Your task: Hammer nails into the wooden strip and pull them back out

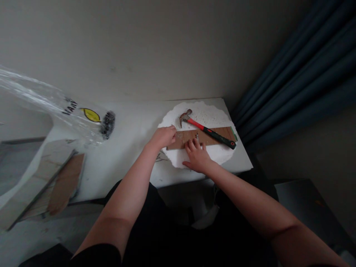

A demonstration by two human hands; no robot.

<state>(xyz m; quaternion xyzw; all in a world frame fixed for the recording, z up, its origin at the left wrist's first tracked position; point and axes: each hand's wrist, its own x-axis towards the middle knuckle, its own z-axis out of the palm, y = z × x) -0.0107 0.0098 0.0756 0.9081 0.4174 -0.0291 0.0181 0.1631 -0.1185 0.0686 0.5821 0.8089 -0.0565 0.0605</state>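
A narrow brown wooden board point(185, 142) lies flat on a white round-edged sheet point(213, 111). At its left end my left hand point(164, 136) is closed, fingers curled down against the wood; whatever they pinch is hidden. My right hand point(198, 157) rests with fingers spread on the board's near edge. Just beyond those fingertips is a small greyish mark or piece point(197, 136), too small to identify. A claw hammer point(207, 130) with a red and black handle lies aslant, its head on the white sheet and its handle across the board.
Several thin nail-like pieces point(161, 157) lie on the white table point(125, 141) left of the sheet. A clear plastic bag point(91, 115) with printing stands at the left. Beyond it are wood pieces point(66, 181). A dark blue curtain point(303, 74) hangs at the right.
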